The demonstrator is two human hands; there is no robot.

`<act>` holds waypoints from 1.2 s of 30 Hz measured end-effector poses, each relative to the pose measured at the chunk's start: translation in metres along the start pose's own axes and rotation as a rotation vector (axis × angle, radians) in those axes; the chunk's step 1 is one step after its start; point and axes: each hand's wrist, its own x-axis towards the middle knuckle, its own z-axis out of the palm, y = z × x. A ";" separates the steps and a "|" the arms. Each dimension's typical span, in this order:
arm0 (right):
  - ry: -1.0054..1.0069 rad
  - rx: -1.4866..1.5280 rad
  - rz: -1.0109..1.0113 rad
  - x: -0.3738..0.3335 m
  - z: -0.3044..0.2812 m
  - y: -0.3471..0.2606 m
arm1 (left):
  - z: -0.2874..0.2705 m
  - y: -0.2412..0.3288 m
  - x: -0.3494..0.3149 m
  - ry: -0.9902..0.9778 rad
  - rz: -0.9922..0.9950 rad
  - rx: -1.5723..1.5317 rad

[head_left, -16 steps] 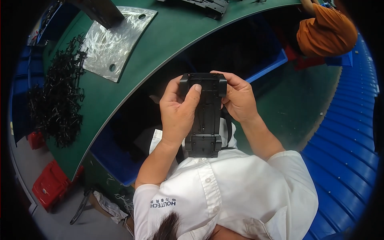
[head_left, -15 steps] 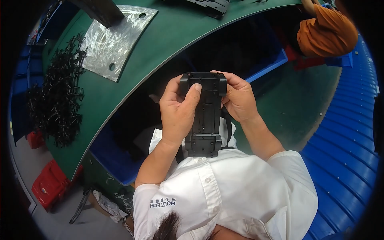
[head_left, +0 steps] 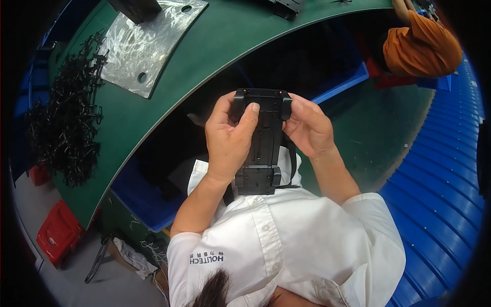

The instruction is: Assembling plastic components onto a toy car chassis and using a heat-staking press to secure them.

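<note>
A long black plastic part (head_left: 262,138), wider at both ends and dotted with small holes, is held up in front of my chest. My left hand (head_left: 227,135) grips its upper left side, with the thumb lying across the face and the fingers curled behind. At the upper right corner, my right hand (head_left: 311,125) pinches the edge between thumb and fingers; some fingertips are hidden behind the part. The lower end hangs close to my white shirt (head_left: 307,230).
A green table (head_left: 128,133) curves along the left and top. On it lie a heap of small black parts (head_left: 66,117), a metal plate (head_left: 148,46) and another black part (head_left: 286,7). Blue bins (head_left: 340,84) stand underneath. A person in orange (head_left: 422,46) is at upper right.
The black part tilts slightly, its lower end shifting a little left and up. My right hand's fingers have shifted slightly at the corner. The view has moved a little.
</note>
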 end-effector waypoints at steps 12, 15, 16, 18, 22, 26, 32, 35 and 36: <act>0.170 -0.442 -0.136 0.003 0.015 0.004 | -0.008 0.000 0.007 -0.070 -0.134 -0.194; 0.185 -0.445 -0.123 0.003 0.015 0.007 | -0.012 -0.005 0.007 -0.075 -0.146 -0.199; 0.192 -0.426 -0.114 0.003 0.015 0.008 | -0.013 -0.008 0.007 -0.072 -0.142 -0.210; 0.199 -0.406 -0.105 0.004 0.014 0.010 | -0.013 -0.011 0.008 -0.067 -0.138 -0.220; 0.182 -0.394 -0.092 0.006 0.010 0.012 | -0.013 -0.014 0.008 -0.049 -0.189 -0.308; 0.164 -0.401 -0.090 0.005 0.010 0.012 | -0.015 -0.010 0.008 -0.082 -0.239 -0.329; 0.174 -0.387 -0.066 0.007 0.012 0.014 | -0.018 -0.011 0.009 -0.090 -0.281 -0.387; 0.173 -0.391 -0.063 0.006 0.012 0.016 | -0.019 -0.014 0.008 -0.091 -0.292 -0.404; 0.173 -0.391 -0.060 0.006 0.011 0.017 | -0.019 -0.015 0.008 -0.089 -0.293 -0.404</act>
